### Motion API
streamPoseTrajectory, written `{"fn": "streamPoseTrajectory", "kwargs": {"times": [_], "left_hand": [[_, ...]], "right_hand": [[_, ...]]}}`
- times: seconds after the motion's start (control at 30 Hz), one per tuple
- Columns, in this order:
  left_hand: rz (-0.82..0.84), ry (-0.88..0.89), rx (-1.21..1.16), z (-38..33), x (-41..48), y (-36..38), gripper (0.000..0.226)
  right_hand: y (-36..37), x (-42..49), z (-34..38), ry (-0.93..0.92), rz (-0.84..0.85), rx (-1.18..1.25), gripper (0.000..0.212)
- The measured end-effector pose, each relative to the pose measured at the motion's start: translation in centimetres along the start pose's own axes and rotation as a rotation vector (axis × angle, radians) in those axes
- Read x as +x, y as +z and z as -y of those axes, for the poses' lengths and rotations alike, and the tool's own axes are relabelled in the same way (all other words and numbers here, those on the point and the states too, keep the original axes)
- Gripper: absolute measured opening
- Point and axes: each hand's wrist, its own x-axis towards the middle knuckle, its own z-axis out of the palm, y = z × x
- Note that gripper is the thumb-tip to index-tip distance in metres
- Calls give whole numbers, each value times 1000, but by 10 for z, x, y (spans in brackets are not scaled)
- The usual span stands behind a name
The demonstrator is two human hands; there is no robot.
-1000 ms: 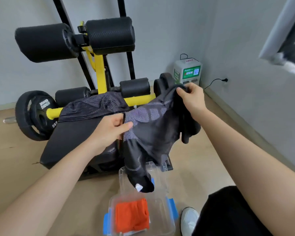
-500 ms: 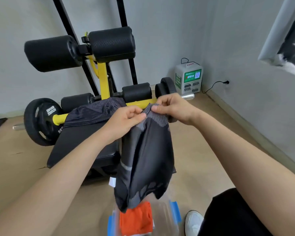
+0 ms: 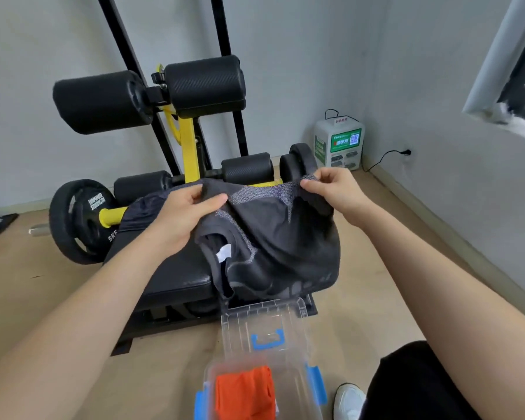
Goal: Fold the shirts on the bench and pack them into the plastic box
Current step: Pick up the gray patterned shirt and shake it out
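Shirt-folding update, sort of. Dark grey sports shirt (image 3: 273, 237) held up over the near end of the padded black counter (image 3: 176, 274), top edge stretched between both hands. Left hand (image 3: 179, 219) on the left end of that edge, thumb and fingers (image 3: 190, 194) pinching the fabric. Right hand (image 3: 334, 192) on the other end, thumb and fingertips pinching a corner, remaining fingers curled in behind. Rest of the shirt sagging down in loose folds, white label (image 3: 223, 253) showing near the neck hole, bottom hem bunched just above the clear lid (image 3: 264, 319); hard to tell whether touching the counter or not. Second dark shirt (image 3: 140, 207) lying crumpled at the far end of the counter, partly behind the left hand. Clear plastic box (image 3: 314, 384) with blue latches down on the wooden floor (image 3: 43, 298), right in front of the counter, lid open on its far side. Folded orange shirt (image 3: 243, 392) already inside. Also around: black weight plate (image 3: 76, 219) on a yellow bar to the left, foam rollers (image 3: 97, 101) up top, white charging kiosk (image 3: 338, 144) in the corner, white shoe (image 3: 347, 400) just beside the box.
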Motion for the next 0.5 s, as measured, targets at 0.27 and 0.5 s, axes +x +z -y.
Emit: {"fn": "streamPoseTrajectory", "kwargs": {"times": [0.27, 0.5], "left_hand": [[150, 195, 124, -31, 12, 31, 13], [117, 160, 29, -25, 6, 37, 20]], "right_hand": [[33, -31, 48, -81, 353, 18, 36], [58, -40, 53, -127, 308, 168, 14]]}}
